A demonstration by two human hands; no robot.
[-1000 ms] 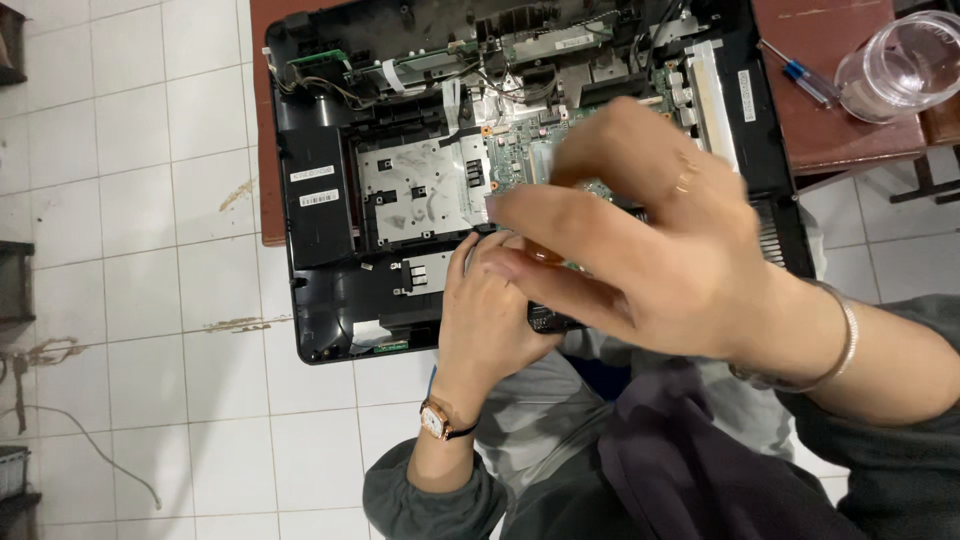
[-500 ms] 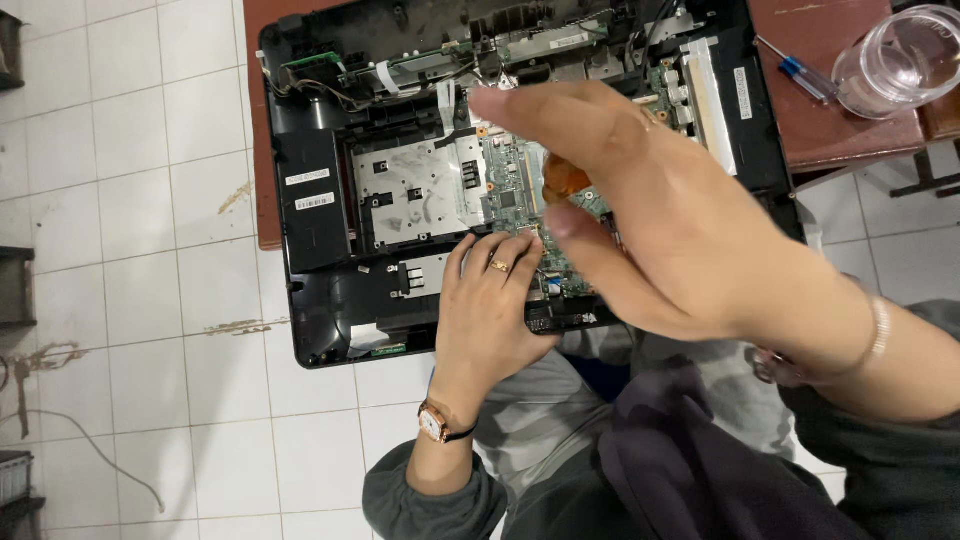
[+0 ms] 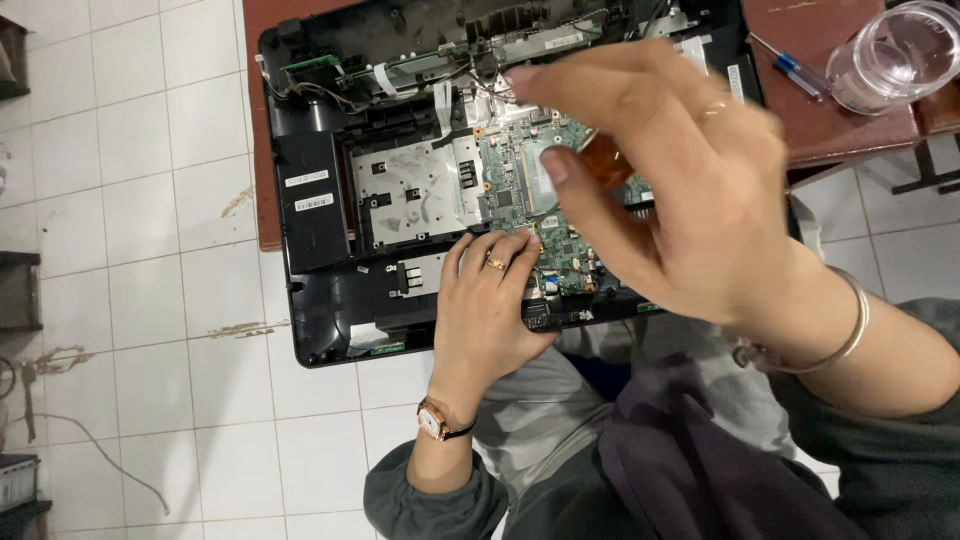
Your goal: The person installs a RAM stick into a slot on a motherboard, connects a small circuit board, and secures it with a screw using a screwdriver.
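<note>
Matt black plastic laptop base shell (image 3: 320,300), dusty and scuffed along its edges. Inside it, a dull grey metal shield plate (image 3: 415,195), scratched and smudged, beside a green circuit board (image 3: 535,190) with small shiny solder points. The right hand (image 3: 680,190) pinches a glossy amber-orange flexible film strip (image 3: 605,160). On the left hand (image 3: 490,310), a polished gold-coloured ring (image 3: 496,264). Reddish-brown wooden table top (image 3: 820,120), smooth, faintly worn. Clear glossy plastic round container (image 3: 895,55). Off-white floor tiles (image 3: 150,300), glazed but stained. Soft grey cloth sleeves (image 3: 420,495).
</note>
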